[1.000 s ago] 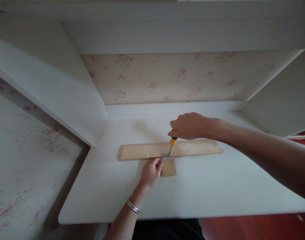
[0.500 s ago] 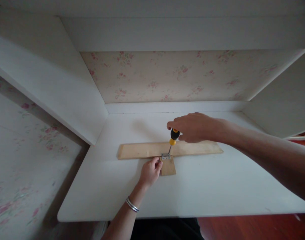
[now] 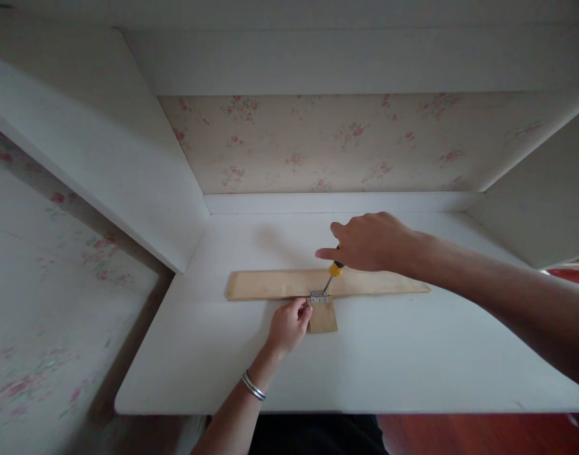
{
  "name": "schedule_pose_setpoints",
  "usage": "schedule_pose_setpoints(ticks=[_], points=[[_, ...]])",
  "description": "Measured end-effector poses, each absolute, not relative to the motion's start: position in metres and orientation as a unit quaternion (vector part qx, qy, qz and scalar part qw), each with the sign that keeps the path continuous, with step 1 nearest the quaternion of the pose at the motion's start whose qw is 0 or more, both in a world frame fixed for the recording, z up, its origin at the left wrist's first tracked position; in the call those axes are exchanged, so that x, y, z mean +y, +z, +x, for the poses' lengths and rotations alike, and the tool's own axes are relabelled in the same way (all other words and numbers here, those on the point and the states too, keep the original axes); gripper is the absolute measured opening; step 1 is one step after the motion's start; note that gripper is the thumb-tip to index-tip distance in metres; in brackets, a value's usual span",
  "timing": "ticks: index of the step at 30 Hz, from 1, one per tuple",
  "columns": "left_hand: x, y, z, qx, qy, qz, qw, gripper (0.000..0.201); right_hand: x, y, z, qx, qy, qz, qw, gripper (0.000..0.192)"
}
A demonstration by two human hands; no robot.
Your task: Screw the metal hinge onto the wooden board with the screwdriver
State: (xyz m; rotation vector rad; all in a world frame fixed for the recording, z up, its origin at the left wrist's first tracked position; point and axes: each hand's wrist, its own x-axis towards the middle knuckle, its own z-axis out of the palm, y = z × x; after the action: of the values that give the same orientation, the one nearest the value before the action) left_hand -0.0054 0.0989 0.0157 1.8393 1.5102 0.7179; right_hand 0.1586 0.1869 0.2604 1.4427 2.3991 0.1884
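A long wooden strip lies across the white desk, with a small wooden block butted against its near edge. A small metal hinge bridges the two. My right hand grips a yellow-and-black screwdriver, tilted, its tip on the hinge. My left hand, with a silver bracelet on the wrist, pinches the left side of the hinge and the small block.
The desk sits in an alcove with white side panels and floral wallpaper at the back. A white shelf hangs overhead. Red flooring shows below the desk's front edge.
My right hand has regripped the screwdriver handle, and the tool now leans further to the right. The left hand stays at the hinge.
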Motion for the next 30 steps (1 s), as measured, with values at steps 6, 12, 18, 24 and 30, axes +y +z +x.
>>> schedule_pose_setpoints(ticks=[6,12,18,24,30], points=[[0.099,0.015,-0.006,0.568,0.277,0.703,0.325,0.032,0.195,0.262,0.167,0.882,0.017,0.444,0.155,0.037],[0.099,0.013,-0.006,0.572,0.278,0.702,0.321,0.033,0.194,0.260,0.164,0.853,0.041,0.492,0.165,0.061],[0.099,0.014,-0.006,0.568,0.281,0.703,0.324,0.032,0.191,0.265,0.164,0.877,-0.027,0.436,0.201,0.034],[0.099,0.013,-0.006,0.575,0.278,0.699,0.321,0.032,0.188,0.263,0.157,0.847,0.056,0.493,0.189,0.056],[0.099,0.013,-0.005,0.570,0.279,0.699,0.331,0.033,0.188,0.267,0.160,0.879,-0.006,0.423,0.221,0.037]])
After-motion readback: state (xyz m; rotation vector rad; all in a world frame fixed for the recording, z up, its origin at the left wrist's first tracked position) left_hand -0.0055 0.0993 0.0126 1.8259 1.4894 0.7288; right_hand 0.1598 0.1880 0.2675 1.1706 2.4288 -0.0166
